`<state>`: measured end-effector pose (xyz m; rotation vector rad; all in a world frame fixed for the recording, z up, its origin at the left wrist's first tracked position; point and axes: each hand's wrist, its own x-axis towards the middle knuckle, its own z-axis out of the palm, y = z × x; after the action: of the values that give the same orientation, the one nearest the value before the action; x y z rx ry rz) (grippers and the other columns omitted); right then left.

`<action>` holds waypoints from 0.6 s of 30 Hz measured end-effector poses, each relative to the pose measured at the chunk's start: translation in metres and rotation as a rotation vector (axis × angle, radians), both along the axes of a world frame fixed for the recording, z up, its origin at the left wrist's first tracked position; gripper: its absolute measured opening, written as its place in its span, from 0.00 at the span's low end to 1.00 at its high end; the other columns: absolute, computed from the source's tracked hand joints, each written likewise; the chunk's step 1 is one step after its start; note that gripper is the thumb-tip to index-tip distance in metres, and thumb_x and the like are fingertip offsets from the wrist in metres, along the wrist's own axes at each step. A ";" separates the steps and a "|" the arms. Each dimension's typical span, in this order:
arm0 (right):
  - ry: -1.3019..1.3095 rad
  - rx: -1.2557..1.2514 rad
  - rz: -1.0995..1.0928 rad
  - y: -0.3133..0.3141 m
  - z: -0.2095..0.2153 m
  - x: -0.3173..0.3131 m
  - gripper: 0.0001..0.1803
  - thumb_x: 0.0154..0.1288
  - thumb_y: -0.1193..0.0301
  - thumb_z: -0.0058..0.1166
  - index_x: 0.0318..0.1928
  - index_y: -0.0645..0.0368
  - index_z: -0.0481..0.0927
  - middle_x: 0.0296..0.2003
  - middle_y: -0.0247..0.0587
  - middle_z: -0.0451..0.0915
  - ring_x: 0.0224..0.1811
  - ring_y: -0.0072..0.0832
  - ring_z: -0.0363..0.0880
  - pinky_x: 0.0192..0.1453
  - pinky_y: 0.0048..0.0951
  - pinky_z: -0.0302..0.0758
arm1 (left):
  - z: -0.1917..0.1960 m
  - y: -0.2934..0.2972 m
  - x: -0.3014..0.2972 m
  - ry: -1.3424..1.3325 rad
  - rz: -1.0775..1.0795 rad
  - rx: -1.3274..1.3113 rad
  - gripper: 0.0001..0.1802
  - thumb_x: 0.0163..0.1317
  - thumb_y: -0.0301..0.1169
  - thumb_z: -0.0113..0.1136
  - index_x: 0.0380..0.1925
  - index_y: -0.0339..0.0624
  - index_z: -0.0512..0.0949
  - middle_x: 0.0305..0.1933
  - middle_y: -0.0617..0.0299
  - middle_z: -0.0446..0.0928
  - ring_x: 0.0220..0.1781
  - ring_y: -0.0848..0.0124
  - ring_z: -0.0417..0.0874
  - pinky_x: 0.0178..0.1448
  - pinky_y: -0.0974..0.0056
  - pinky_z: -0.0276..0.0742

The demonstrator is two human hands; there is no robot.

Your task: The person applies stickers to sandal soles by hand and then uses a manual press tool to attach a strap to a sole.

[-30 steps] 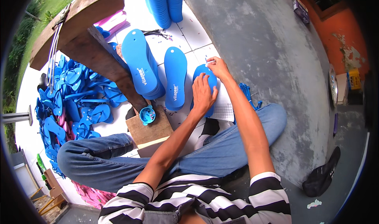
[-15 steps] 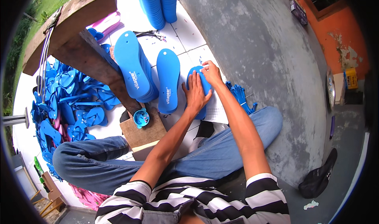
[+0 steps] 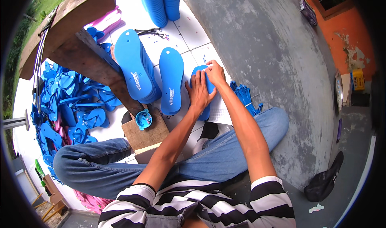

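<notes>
hands are meeting on the blue sandal sole (image 3: 206, 109), long axis running away from the body; left hand (image 3: 200, 93) lying flat, fingers spread, right hand (image 3: 215, 72) pinching its far end.

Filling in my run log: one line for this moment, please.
left hand: flat on blue sole | right hand: pinching its toe end | single sole beside | sole stack left

A small dark box (image 3: 307, 10) sits at the far right edge of the grey concrete floor (image 3: 261, 47). A yellow crate-like container (image 3: 357, 79) stands by the orange wall (image 3: 345, 39). White printed labels mark the blue soles (image 3: 171, 81) on the tiles.
</notes>
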<state>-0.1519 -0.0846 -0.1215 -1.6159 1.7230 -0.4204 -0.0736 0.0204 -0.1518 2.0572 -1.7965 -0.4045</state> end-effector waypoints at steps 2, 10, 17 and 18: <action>0.007 -0.002 -0.011 0.001 0.002 0.001 0.14 0.67 0.69 0.58 0.52 0.52 0.77 0.41 0.40 0.89 0.47 0.41 0.87 0.51 0.43 0.80 | 0.001 0.000 -0.001 -0.023 -0.002 0.014 0.58 0.54 0.64 0.62 0.78 0.43 0.54 0.79 0.55 0.52 0.79 0.54 0.54 0.74 0.26 0.47; 0.250 -0.129 0.058 0.007 0.020 0.016 0.17 0.64 0.70 0.58 0.53 0.56 0.76 0.39 0.49 0.88 0.49 0.50 0.85 0.54 0.50 0.79 | 0.010 -0.004 -0.001 -0.090 -0.081 0.151 0.56 0.56 0.64 0.62 0.78 0.46 0.54 0.80 0.52 0.49 0.78 0.49 0.54 0.74 0.23 0.49; 0.337 -0.401 0.076 0.002 0.065 0.028 0.20 0.67 0.66 0.57 0.57 0.59 0.76 0.50 0.53 0.82 0.55 0.53 0.80 0.55 0.52 0.78 | 0.025 -0.018 -0.004 -0.150 -0.108 0.246 0.63 0.53 0.62 0.66 0.80 0.41 0.48 0.80 0.51 0.49 0.74 0.49 0.58 0.69 0.28 0.59; 0.274 -0.411 0.054 -0.003 0.081 0.030 0.21 0.67 0.65 0.57 0.57 0.59 0.76 0.51 0.53 0.81 0.55 0.52 0.80 0.55 0.51 0.79 | 0.030 -0.020 -0.004 -0.111 -0.099 0.269 0.63 0.52 0.60 0.68 0.80 0.41 0.48 0.80 0.51 0.49 0.73 0.49 0.59 0.68 0.29 0.61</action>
<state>-0.1216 -0.0880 -0.0405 -2.0888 1.8746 -0.5776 -0.0771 0.0000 -0.1218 2.2121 -2.0109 -0.6005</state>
